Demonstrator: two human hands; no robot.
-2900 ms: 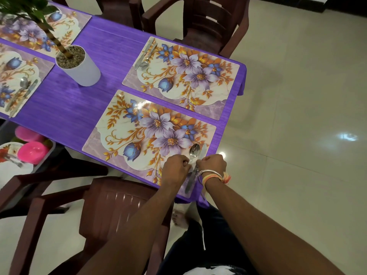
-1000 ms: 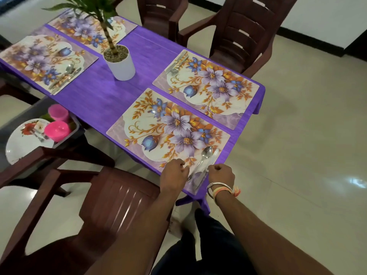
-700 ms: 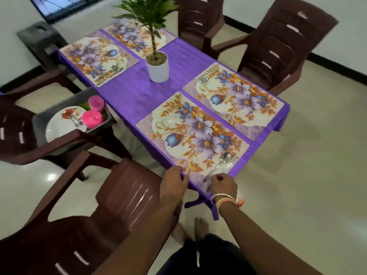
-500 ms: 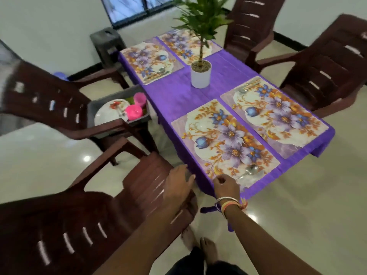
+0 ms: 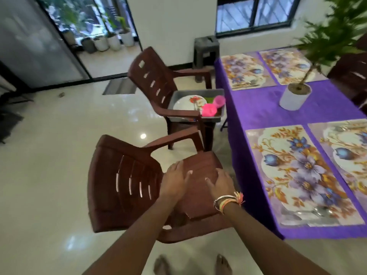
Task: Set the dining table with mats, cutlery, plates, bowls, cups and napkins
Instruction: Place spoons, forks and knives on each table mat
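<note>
— Purple cloth covered the worktop (image 5: 258, 104). Mats all down?
— Four floral mats seen. Nearest mat (image 5: 297, 171) lay at the near corner, with a spoon (image 5: 317, 211) across its near end. Other cutlery beside the spoon was too blurred to name. Neighbouring mat (image 5: 349, 151) lay just beside it, and the far mats (image 5: 244, 71) lay side by side at the far end. White plant pot (image 5: 295, 97) stood between the two pairs.
— Hands?
— Left hand (image 5: 175, 180) and right hand (image 5: 220, 180) were both flat, fingers spread, nothing held. They were side by side, slightly apart, over the seat of the near brown chair (image 5: 127, 175). Contact with the seat: could not tell. Bangles (image 5: 226, 201) circled the right wrist.
— Remaining tableware?
— In a grey tray (image 5: 198, 90) resting on the far chair (image 5: 155, 82), just beside the worktop edge. Contents: white flowered plate (image 5: 186, 102), pink bowl (image 5: 209, 110) at the plate's edge, pink cup (image 5: 219, 100) beyond the bowl. Something green lay among them, unidentified.
— Anything else?
— Dark stool (image 5: 206, 50) stood by the wall past the worktop. Bare feet (image 5: 162, 264) were on the tiled floor (image 5: 49, 155).
</note>
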